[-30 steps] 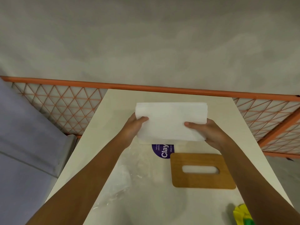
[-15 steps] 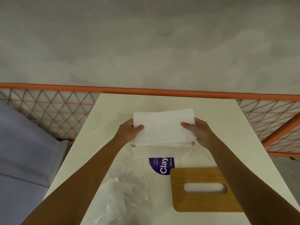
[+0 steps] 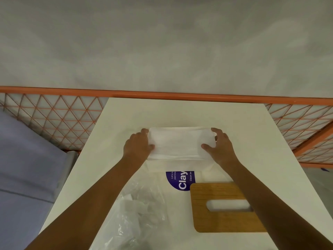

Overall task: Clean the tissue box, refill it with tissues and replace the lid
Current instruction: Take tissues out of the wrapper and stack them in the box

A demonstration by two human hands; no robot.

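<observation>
Caller: Table (image 3: 234,123) first, pale and long, running away from the person to the orange rail (image 3: 162,94). What sat on it?

Spotter: Crumpled wrapper (image 3: 137,213) at the near left. Beyond it sat the box (image 3: 180,166), white, its long axis lying left to right.

Caller: And the tissues (image 3: 180,143)?

Spotter: They rested in the box's open top, lined up with it, the stack standing just proud of the walls. Whether it was fully seated, I couldn't tell.

Caller: Lid?

Spotter: The lid (image 3: 221,219) lay flat on the table, apart from the box, on the near side and to the right. Its slot (image 3: 228,204) ran left to right as well, so it matched the box without any turn.

Caller: Hands?

Spotter: The left hand (image 3: 137,145) gripped the stack's left end and the right hand (image 3: 219,145) gripped the right end. Thumbs were on top, fingers curled round the short edges.

Caller: Which one goes for the lid?

Spotter: Right hand, I'd say. The lid lay partly under the right forearm (image 3: 270,213), so it only needed a pull back toward the body.
</observation>
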